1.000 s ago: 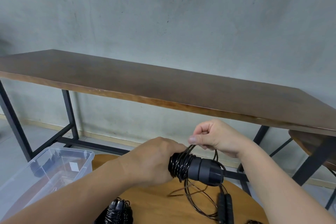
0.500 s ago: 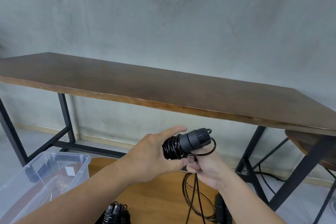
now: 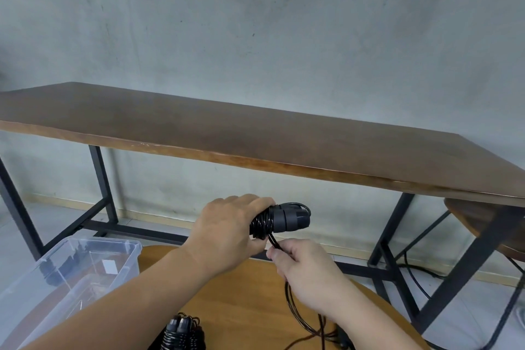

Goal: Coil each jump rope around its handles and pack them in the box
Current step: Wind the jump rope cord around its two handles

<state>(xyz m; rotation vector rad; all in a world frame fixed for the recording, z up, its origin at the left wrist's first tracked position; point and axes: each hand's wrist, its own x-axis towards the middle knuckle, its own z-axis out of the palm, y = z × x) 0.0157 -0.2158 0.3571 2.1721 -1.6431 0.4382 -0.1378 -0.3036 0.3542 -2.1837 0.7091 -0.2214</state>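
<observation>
My left hand (image 3: 227, 231) grips the black jump rope handles (image 3: 289, 220), held level in the air above the round table, with black cord coils wound around them. My right hand (image 3: 306, 270) is just below the handles and pinches the loose black cord (image 3: 289, 300), which runs down to slack loops on the table. A second, fully coiled black jump rope (image 3: 181, 334) lies at the near edge of the table under my left forearm. The clear plastic box (image 3: 85, 244) stands at the lower left.
A round light-wood table (image 3: 241, 293) is below my hands. Behind it stands a long dark-wood table (image 3: 255, 139) on black metal legs, against a grey wall. A dark stool (image 3: 483, 221) is at the right, with cables on the floor.
My right hand has come from above the handles, round the front, to below them, drawing the cord around the bundle. My left hand kept its grip and the handles now point level to the right.
</observation>
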